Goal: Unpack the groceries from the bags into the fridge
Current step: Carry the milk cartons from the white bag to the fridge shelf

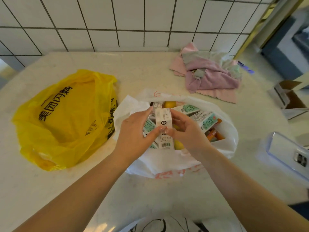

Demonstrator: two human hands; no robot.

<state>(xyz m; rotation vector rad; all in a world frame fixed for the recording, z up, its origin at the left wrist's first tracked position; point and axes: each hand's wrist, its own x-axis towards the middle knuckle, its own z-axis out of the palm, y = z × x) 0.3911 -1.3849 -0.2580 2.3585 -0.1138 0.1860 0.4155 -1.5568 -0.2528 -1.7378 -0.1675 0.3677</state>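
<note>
We find, at the left of the pale speckled tabletop (142,69), a yellow plastic bag (66,119) lying collapsed and flat, printed in black with the characters 美团闪购 and a small triangular mark; the smaller print along its edge we cannot read. Beside it, at centre, a white plastic bag (167,164) with faint red printing stands open, and both hands reach into its mouth. The left hand (135,133) and the right hand (185,129) together grip one white milk carton (164,129), fingers (177,114) curled closed around its sides and thumbs meeting on its front; the carton stands upright in the bag, raised above the rest, and bears a round black seal and a QR code, its fine text unreadable. Around it in the bag we note further mint-green and white cartons (205,121), yellow fruit (169,104) and orange packets (216,134). Behind and to the right lies a crumpled heap of pink cloths (210,76). At the right edge sit an open cardboard box (289,97) and a clear plastic lid (291,154). White square tiles (117,22) with dark grout back the tabletop.
</note>
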